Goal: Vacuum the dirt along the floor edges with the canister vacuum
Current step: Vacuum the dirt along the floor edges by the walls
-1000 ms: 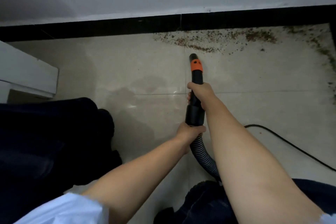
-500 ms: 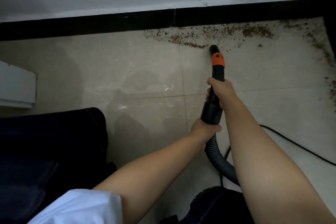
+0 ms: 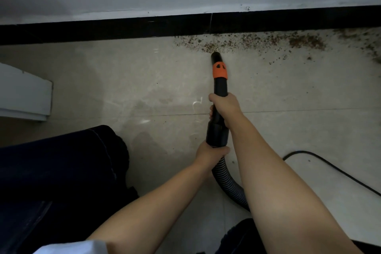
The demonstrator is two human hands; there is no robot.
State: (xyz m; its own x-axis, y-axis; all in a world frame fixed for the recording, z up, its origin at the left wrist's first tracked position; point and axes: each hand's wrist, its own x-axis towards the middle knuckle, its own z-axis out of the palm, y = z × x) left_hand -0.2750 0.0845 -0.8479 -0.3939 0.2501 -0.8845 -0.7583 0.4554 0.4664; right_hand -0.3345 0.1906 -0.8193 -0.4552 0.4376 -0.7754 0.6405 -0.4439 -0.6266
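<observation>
A black vacuum nozzle [image 3: 220, 80] with an orange collar points at the wall, its tip touching the near edge of a brown dirt strip [image 3: 257, 42] along the black baseboard [image 3: 123, 29]. My right hand [image 3: 225, 107] grips the nozzle tube below the collar. My left hand [image 3: 212, 153] grips the lower end where the ribbed black hose [image 3: 227, 183] begins. The hose runs back under my right arm. The canister is out of view.
More dirt lies in the corner at the far right [image 3: 369, 47]. A black power cord [image 3: 329, 167] curves over the beige tiles at right. A white cabinet edge [image 3: 26, 97] juts in at left. My dark-trousered knee [image 3: 61, 171] fills the lower left.
The nozzle tip has advanced from short of the dirt to its near edge. In the last half second the nozzle swung left along the strip.
</observation>
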